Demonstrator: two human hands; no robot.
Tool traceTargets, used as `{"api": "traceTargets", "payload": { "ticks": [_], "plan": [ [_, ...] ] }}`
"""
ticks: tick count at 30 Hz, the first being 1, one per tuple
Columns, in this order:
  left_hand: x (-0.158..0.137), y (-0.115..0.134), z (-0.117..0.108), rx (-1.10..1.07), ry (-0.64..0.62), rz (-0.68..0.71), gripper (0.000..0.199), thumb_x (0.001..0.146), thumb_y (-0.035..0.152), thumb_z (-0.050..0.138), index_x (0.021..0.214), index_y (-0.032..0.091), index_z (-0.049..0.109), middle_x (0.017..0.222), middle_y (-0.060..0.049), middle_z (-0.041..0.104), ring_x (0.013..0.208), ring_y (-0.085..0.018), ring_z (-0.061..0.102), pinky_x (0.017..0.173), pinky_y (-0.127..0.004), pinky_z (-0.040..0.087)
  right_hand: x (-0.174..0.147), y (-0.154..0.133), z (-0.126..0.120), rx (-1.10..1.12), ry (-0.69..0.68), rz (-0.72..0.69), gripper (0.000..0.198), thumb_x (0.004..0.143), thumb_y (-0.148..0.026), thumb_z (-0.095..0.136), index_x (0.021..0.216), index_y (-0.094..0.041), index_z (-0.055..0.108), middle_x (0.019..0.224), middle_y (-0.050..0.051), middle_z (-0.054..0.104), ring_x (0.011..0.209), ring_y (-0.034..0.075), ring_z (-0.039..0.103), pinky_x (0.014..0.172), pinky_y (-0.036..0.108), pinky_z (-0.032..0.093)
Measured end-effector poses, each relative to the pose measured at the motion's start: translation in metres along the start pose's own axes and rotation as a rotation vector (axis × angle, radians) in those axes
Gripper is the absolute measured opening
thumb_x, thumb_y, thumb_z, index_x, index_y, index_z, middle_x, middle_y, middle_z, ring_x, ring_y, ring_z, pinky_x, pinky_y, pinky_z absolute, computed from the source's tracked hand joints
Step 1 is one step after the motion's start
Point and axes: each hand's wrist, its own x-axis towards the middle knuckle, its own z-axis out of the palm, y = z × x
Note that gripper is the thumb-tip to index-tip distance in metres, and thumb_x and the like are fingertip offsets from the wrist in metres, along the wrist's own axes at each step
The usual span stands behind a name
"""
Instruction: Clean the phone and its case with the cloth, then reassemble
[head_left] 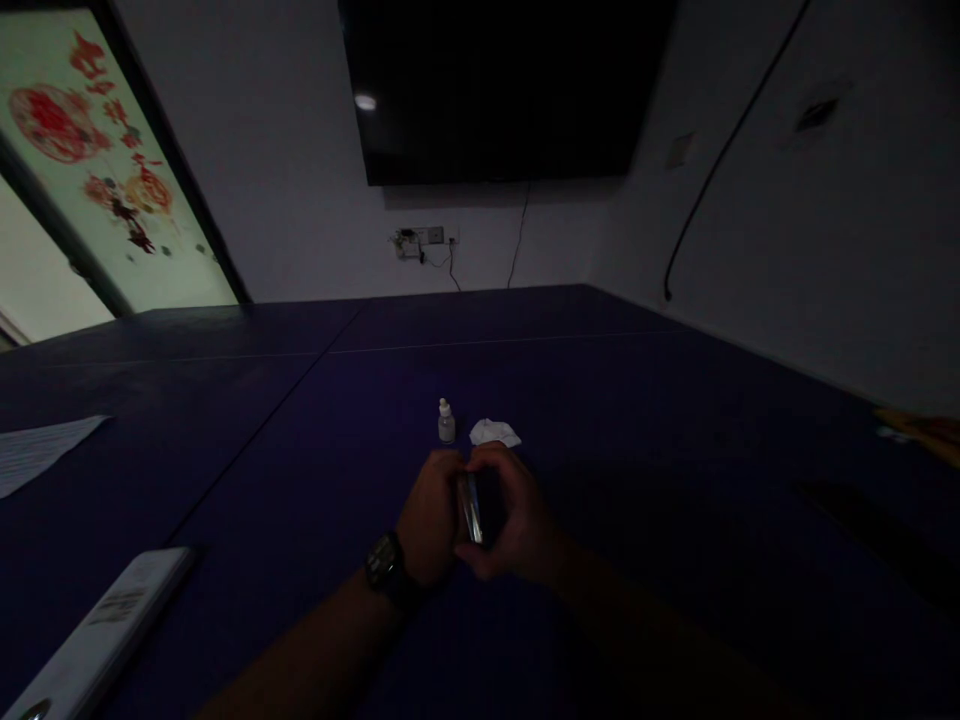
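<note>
Between both hands stands a dark, slim phone [472, 508], seen nearly edge-on with its shiny rim catching light. My left hand [430, 517], with a watch [384, 562] on the wrist, wraps the phone's left side. Curled around the right side, my right hand [526, 518] has its thumb near the lower end and its fingers at the top. Just beyond the hands lies a crumpled white tissue or cloth [494, 432]. To its left a small clear dropper bottle [447, 427] with a white top stands upright. Dim light hides the phone's faces.
The blue-purple table [330, 430] reaches to the wall. A white box [112, 620] lies at the near left, with a printed sheet [49, 450] beyond it. A dark flat object [862, 515] and a yellow-orange item [922, 430] are at the right.
</note>
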Motion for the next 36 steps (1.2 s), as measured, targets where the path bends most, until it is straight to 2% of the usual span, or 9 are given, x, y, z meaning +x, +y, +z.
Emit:
{"api": "traceTargets", "payload": {
  "ticks": [4, 9, 12, 15, 20, 25, 28, 32, 36],
  "plan": [
    [0.001, 0.006, -0.001, -0.055, -0.040, 0.003, 0.023, 0.094, 0.020, 0.051, 0.117, 0.022, 0.054, 0.107, -0.007, 0.064, 0.092, -0.020, 0.061, 0.078, -0.034, 0.051, 0.001, 0.000, -0.002, 0.029, -0.032, -0.003, 0.072, 0.052, -0.036, 0.087, 0.111, -0.028, 0.047, 0.106, 0.004, 0.054, 0.095, 0.025, 0.055, 0.080, 0.037, 0.048],
    [0.002, 0.014, 0.001, -0.089, -0.049, -0.017, 0.015, 0.093, 0.022, 0.051, 0.108, 0.021, 0.054, 0.099, -0.005, 0.062, 0.085, -0.019, 0.059, 0.074, -0.033, 0.051, 0.000, 0.000, -0.002, 0.060, -0.040, -0.021, 0.069, 0.052, -0.047, 0.090, 0.101, -0.028, 0.045, 0.095, 0.000, 0.049, 0.082, 0.020, 0.050, 0.070, 0.032, 0.043],
    [0.002, 0.021, 0.004, -0.081, -0.055, -0.070, 0.010, 0.094, 0.025, 0.053, 0.102, 0.020, 0.055, 0.098, -0.005, 0.063, 0.085, -0.019, 0.060, 0.073, -0.033, 0.050, -0.003, -0.001, 0.005, 0.095, 0.040, 0.025, 0.044, 0.072, -0.048, 0.077, 0.094, -0.026, 0.046, 0.089, -0.001, 0.048, 0.077, 0.018, 0.048, 0.067, 0.031, 0.041],
    [0.003, 0.027, 0.007, -0.061, -0.011, -0.096, 0.009, 0.097, 0.026, 0.048, 0.096, 0.020, 0.054, 0.093, -0.004, 0.061, 0.081, -0.018, 0.058, 0.070, -0.032, 0.049, -0.005, -0.004, 0.014, 0.127, 0.139, 0.062, 0.013, 0.091, -0.037, 0.054, 0.088, -0.025, 0.050, 0.084, 0.000, 0.049, 0.077, 0.018, 0.049, 0.069, 0.033, 0.041],
    [-0.002, 0.025, 0.011, -0.025, 0.055, -0.045, 0.007, 0.099, 0.022, 0.045, 0.097, 0.021, 0.052, 0.088, -0.003, 0.059, 0.075, -0.017, 0.056, 0.065, -0.029, 0.047, -0.001, -0.007, 0.018, 0.187, 0.204, 0.064, 0.027, 0.099, -0.037, 0.045, 0.075, -0.024, 0.050, 0.073, 0.000, 0.049, 0.068, 0.018, 0.048, 0.064, 0.033, 0.039],
    [-0.007, 0.021, 0.009, -0.123, 0.050, 0.110, 0.023, 0.098, 0.017, 0.045, 0.120, 0.024, 0.047, 0.106, -0.007, 0.057, 0.096, -0.019, 0.058, 0.082, -0.033, 0.050, -0.002, -0.009, 0.015, 0.234, 0.239, 0.065, 0.037, 0.104, -0.036, 0.040, 0.071, -0.024, 0.048, 0.067, -0.002, 0.046, 0.062, 0.016, 0.045, 0.060, 0.031, 0.037],
    [-0.012, 0.022, 0.006, -0.230, 0.020, 0.121, 0.026, 0.103, 0.029, 0.038, 0.128, 0.026, 0.047, 0.110, -0.008, 0.053, 0.102, -0.021, 0.055, 0.087, -0.036, 0.049, -0.004, -0.010, 0.015, 0.233, 0.203, 0.047, 0.037, 0.104, -0.035, 0.041, 0.070, -0.023, 0.049, 0.067, -0.001, 0.048, 0.063, 0.016, 0.047, 0.062, 0.032, 0.038],
    [-0.017, 0.027, 0.008, -0.307, 0.005, 0.158, 0.048, 0.102, 0.056, 0.032, 0.135, 0.025, 0.046, 0.116, -0.011, 0.049, 0.106, -0.026, 0.052, 0.085, -0.041, 0.049, -0.003, -0.010, 0.015, 0.268, 0.222, 0.106, 0.037, 0.103, -0.038, 0.042, 0.069, -0.023, 0.049, 0.066, -0.001, 0.047, 0.061, 0.016, 0.047, 0.059, 0.031, 0.038],
    [-0.012, 0.031, 0.019, -0.190, 0.127, 0.147, 0.039, 0.097, 0.056, 0.046, 0.120, 0.025, 0.044, 0.108, -0.008, 0.048, 0.101, -0.025, 0.051, 0.082, -0.040, 0.047, 0.001, -0.012, 0.015, 0.297, 0.215, 0.116, 0.037, 0.103, -0.039, 0.044, 0.070, -0.024, 0.049, 0.066, -0.001, 0.047, 0.061, 0.016, 0.047, 0.059, 0.032, 0.039]
  ]
}}
